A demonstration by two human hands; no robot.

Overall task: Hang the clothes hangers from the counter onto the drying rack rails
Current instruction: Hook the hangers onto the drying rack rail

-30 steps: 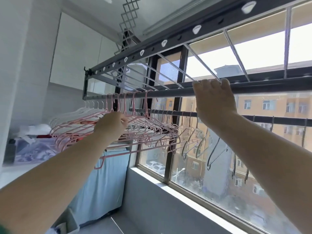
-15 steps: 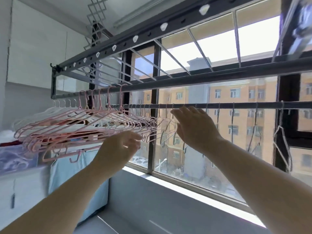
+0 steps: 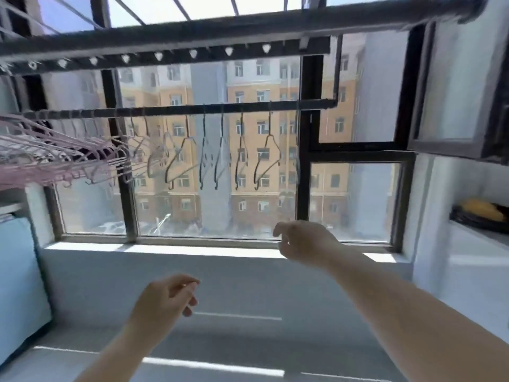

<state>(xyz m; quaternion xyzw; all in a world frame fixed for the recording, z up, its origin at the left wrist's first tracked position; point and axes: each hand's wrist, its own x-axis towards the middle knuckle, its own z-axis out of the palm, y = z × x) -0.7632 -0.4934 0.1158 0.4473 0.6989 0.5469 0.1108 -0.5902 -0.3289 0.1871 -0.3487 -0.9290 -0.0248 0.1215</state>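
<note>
1. Pink hangers (image 3: 41,158): bunched at far left, hooks up at the lower rail (image 3: 248,107). They're blurred, so can't tell each hook. They sit above & left of both grips, well apart from them.
2. Dark wire hangers (image 3: 203,150): hang singly along the same rail, spaced out, mid-frame in front of the window (image 3: 91,210). They're above both grips, no contact.
3. Left grip (image 3: 162,301): low & center, in front of the wall under the sill (image 3: 192,248). Fingers loosely curled, thumb near forefinger tip, nothing in it.
4. Right grip (image 3: 305,244): higher & further right, about level w/ the sill. Fingers hang loosely curled, nothing held. It's below the rightmost dark hangers, well apart.
5. Rack overhead: thick top rail (image 3: 220,31), and just under it a bar w/ a row of white pegs (image 3: 192,53).
6. Edges: blue cloth (image 3: 19,271) at left. Counter (image 3: 468,244) at right, w/ a yellow thing (image 3: 482,209) lying on something dark; can't tell what either is.
</note>
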